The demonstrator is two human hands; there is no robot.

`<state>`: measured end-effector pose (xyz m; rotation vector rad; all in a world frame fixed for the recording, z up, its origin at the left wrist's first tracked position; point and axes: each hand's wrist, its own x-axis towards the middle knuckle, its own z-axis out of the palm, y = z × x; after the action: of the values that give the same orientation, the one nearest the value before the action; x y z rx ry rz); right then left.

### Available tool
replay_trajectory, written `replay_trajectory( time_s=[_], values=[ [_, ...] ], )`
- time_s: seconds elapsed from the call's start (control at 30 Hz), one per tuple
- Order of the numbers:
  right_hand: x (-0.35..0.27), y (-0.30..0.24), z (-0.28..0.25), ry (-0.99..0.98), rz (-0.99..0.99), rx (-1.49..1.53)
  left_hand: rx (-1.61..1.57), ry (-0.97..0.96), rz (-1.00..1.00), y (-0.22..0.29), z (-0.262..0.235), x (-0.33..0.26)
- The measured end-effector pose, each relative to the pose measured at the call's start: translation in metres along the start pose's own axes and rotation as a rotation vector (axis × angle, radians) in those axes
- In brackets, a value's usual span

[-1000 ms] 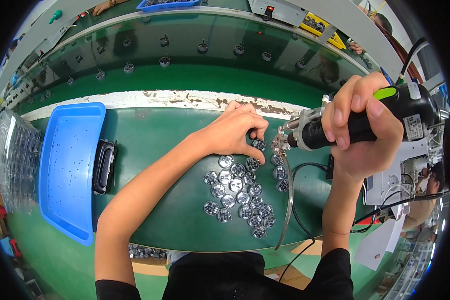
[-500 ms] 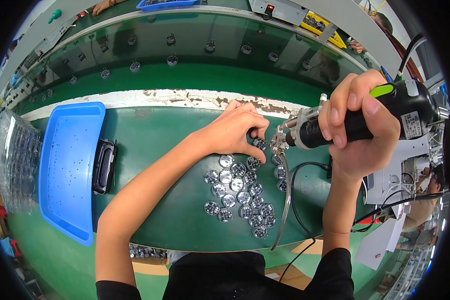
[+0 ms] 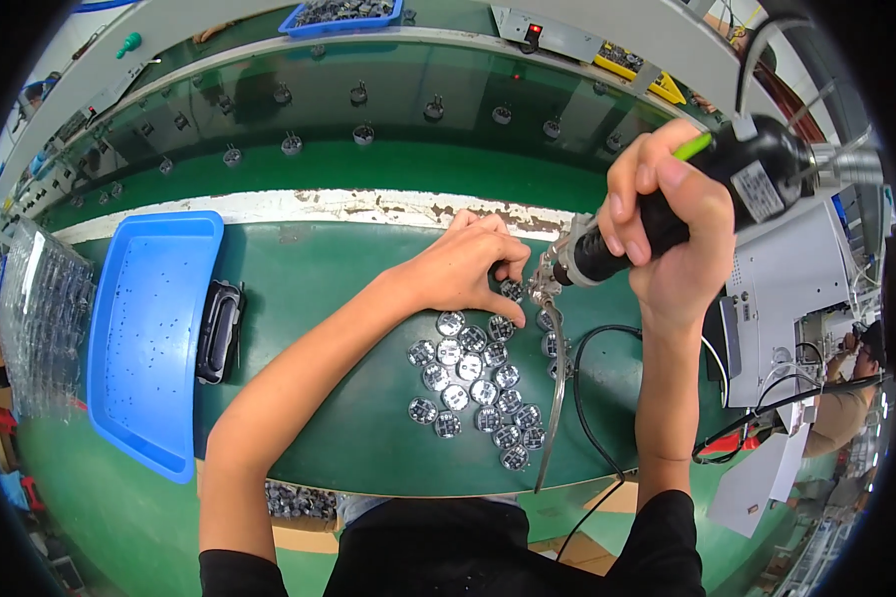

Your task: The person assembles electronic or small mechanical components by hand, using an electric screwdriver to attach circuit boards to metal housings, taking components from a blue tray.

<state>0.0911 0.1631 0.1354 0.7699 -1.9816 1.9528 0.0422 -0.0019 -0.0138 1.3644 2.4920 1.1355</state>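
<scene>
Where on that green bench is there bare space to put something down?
Bare green mat lies between the black holder beside the blue tray and the left hand, and along the front edge left of the round metal parts. It is crowded around those parts, the cable and the right hand gripping the power screwdriver.

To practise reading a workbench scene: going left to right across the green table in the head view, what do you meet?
Blue tray → black handle-like part → left hand → cluster of round metal parts → right hand gripping the black power screwdriver.
</scene>
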Motion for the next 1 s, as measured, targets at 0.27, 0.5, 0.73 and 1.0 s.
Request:
replay_trajectory(
  time_s=[0.27, 0.5, 0.73, 1.0],
  values=[
    [-0.021, -0.050, -0.037, -0.171, -0.173, 0.232, -0.011, -0.085, -0.018, 0.008, -0.020, -0.005],
    [-0.015, -0.044, -0.030, 0.021, -0.164, 0.072, 0.561, 0.828, -0.461, -0.084, -0.062, 0.000],
    [-0.011, -0.037, -0.028, 0.028, -0.189, 0.064, 0.492, 0.667, -0.737, -0.108, -0.075, 0.007],
    [-0.012, -0.037, -0.035, -0.061, -0.167, 0.260, 0.305, 0.246, 0.041, -0.012, -0.014, 0.014]
  ],
)
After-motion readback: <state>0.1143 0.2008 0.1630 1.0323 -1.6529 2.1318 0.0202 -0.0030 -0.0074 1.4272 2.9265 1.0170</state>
